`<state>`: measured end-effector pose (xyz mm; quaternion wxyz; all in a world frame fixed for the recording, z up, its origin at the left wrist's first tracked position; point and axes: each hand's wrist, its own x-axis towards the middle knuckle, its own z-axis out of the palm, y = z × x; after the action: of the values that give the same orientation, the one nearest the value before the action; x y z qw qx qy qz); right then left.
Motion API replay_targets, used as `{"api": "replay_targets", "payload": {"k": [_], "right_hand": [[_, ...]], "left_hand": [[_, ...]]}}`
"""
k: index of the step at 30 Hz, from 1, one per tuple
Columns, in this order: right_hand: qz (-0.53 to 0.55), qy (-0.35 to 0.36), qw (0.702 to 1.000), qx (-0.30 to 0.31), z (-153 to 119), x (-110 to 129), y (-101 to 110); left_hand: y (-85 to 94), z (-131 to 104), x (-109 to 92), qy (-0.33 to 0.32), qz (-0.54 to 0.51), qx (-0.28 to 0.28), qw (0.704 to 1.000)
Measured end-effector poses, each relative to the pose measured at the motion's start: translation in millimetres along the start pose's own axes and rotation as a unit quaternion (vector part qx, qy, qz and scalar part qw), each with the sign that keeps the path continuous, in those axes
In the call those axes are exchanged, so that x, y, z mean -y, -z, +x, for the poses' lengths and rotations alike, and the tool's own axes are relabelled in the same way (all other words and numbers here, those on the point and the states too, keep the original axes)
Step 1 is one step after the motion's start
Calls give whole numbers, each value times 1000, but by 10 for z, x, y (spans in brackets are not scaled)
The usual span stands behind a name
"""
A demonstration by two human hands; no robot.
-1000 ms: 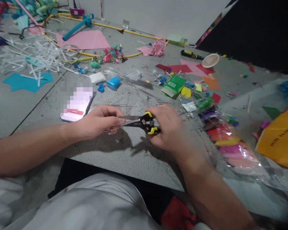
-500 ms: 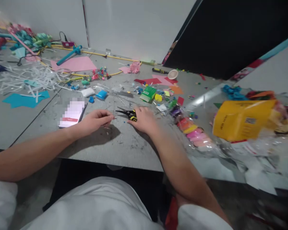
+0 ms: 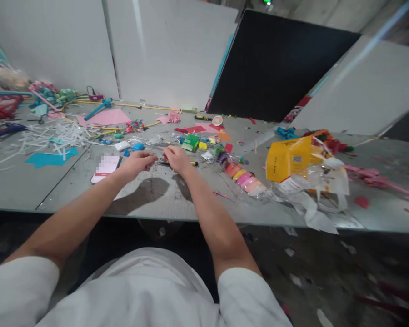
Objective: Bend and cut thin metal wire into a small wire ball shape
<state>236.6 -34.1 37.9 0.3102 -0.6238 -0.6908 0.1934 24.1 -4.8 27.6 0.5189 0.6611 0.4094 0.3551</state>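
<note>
My left hand (image 3: 140, 164) is raised over the grey table with thumb and fingers pinched together; whatever is between them is too small to make out. To its right, my right hand (image 3: 174, 159) has its fingers curled and pressed together, and what they hold is hidden. The black and yellow pliers (image 3: 193, 163) lie on the table beneath my right hand, partly covered by it. A phone (image 3: 105, 169) with a lit screen rests left of my left hand. Just behind the hands are a blue packet (image 3: 137, 146) and a white lump (image 3: 122, 146).
A green box (image 3: 191, 142) and a row of coloured clay packs (image 3: 243, 178) lie to the right, with a yellow bag (image 3: 286, 159) beyond. White paper strips (image 3: 66, 136), blue paper (image 3: 51, 156) and pink paper (image 3: 105, 117) cover the left. Panels stand behind.
My right hand has let go of the pliers, which now lie on the table, and has moved closer to my left hand. The camera view has tilted up and shifted right.
</note>
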Motion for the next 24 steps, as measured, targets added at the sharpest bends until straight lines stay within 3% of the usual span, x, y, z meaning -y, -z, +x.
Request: {"api": "replay_targets", "payload": {"k": [6,15,24], "right_hand": [[144,-15,989,-40,-180,67,-196],[260,-46,964,-25,-248,-37,-237],[295,-52,954,-10,-228,-48,-225]], "left_hand": [[-175,66,87,-19,3,-28,999],[-81,38,190,-31,14,-39,999],[-75,77,285,-46,12,1,999]]}}
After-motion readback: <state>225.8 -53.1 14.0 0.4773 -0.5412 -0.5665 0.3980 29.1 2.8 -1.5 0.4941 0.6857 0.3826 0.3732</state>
